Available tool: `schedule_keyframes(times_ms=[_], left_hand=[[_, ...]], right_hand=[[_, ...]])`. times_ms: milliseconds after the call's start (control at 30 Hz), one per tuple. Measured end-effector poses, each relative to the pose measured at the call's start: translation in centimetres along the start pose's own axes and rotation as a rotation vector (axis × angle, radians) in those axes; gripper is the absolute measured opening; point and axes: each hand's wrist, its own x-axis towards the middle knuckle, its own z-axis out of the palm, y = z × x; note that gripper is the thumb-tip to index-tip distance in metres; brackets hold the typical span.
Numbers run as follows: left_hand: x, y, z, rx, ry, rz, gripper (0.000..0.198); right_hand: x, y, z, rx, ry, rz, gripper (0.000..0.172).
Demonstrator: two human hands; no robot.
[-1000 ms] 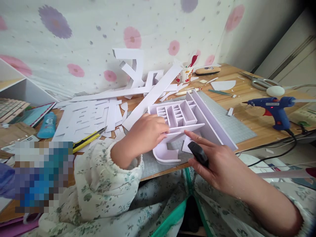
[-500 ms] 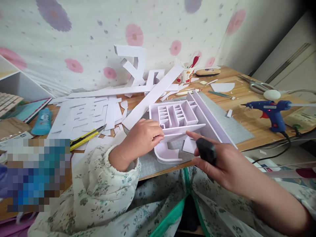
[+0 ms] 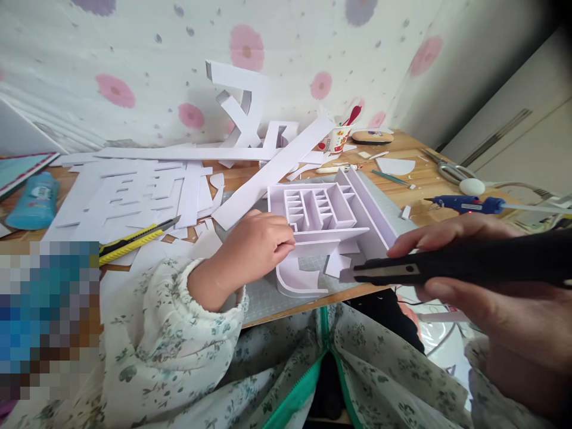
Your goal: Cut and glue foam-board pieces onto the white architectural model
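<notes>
My left hand (image 3: 261,245), fingers pinched together, grips the left end of a thin white foam-board strip (image 3: 318,248) at the front of a white foam-board model (image 3: 319,205). The model has a stepped inner section and long walls. Below the strip, a curved white wall (image 3: 299,286) curls on the grey cutting mat (image 3: 263,298). Closed around a black utility knife (image 3: 451,262), my right hand (image 3: 487,292) is to the right of the model, close to the camera. The knife's metal tip points left, towards a small white piece (image 3: 336,263).
A yellow craft knife (image 3: 134,241) lies on cut white sheets at left, near a blue bottle (image 3: 33,201). Foam-board letter shapes (image 3: 245,113) and a paper cup (image 3: 336,138) stand behind. At right are a blue glue gun (image 3: 469,205), scissors (image 3: 449,170) and a cable.
My right hand has drawn back to the right and nearer the camera, turning the knife lengthwise. The strip's right end now stands away from the wall behind. My left hand keeps its pinch.
</notes>
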Motion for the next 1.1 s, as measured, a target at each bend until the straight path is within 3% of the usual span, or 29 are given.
schedule_keyframes(times_ms=[167, 300, 367, 600, 700, 867, 1100], left_hand=[[-0.1, -0.1, 0.1, 0.006, 0.000, -0.010, 0.022], [-0.1, -0.1, 0.1, 0.016, -0.010, -0.015, 0.022], [-0.1, -0.1, 0.1, 0.021, -0.007, -0.018, 0.022], [-0.1, -0.2, 0.2, 0.036, 0.002, -0.003, 0.019], [-0.1, -0.1, 0.2, 0.035, 0.002, 0.000, 0.018], [-0.1, 0.0, 0.2, 0.043, 0.001, 0.002, 0.018], [-0.2, 0.0, 0.1, 0.045, -0.007, 0.006, 0.015]], right_hand=[[0.1, 1.0, 0.2, 0.093, -0.054, -0.008, 0.023], [0.0, -0.2, 2.4, 0.118, 0.243, 0.118, 0.016], [0.2, -0.5, 3.8, 0.136, 0.319, 0.159, 0.019], [1.4, 0.4, 7.1, 0.044, 0.201, 0.027, 0.024], [1.8, 0.3, 7.7, -0.008, 0.109, -0.033, 0.019], [2.0, 0.6, 7.8, 0.013, -0.045, 0.002, 0.019], [2.4, 0.4, 8.1, -0.004, -0.096, 0.036, 0.015]])
